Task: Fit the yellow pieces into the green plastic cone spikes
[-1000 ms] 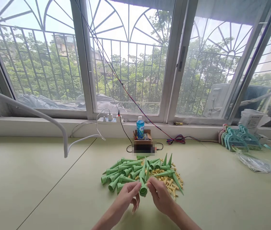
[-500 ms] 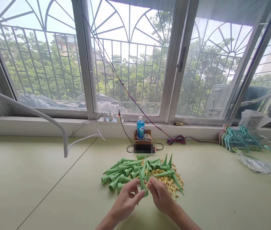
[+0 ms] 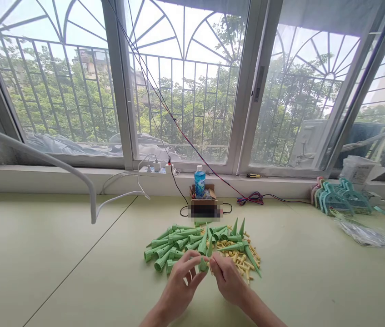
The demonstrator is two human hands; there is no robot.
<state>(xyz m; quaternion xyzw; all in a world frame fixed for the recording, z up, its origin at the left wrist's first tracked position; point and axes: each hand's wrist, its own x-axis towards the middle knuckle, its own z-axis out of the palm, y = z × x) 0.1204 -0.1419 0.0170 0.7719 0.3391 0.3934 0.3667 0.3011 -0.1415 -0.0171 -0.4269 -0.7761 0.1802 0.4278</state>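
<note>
My left hand (image 3: 181,282) holds a green plastic watering spike (image 3: 203,265) between thumb and fingers, its point foreshortened toward the camera. Close beside it, my right hand (image 3: 227,276) is closed in a pinch at the spike's side. A bit of a small yellow plastic valve shows at those fingertips, mostly hidden by them. Just beyond the hands lies a heap of green watering spikes (image 3: 180,243), several lying down and a few standing point up. Loose yellow plastic valves (image 3: 242,261) are spread at the heap's right side.
Behind the heap stands a small cardboard box (image 3: 209,203) with a blue bottle (image 3: 199,182). A coiled cable (image 3: 252,198) lies to its right. Teal hangers (image 3: 344,197) and a clear plastic bag (image 3: 366,234) sit at the far right. A white curved tube (image 3: 92,200) hangs at left.
The spike in my left hand has tipped, from pointing up and away to showing end-on. My left hand has shifted slightly; my right hand keeps its pinch in about the same place.
</note>
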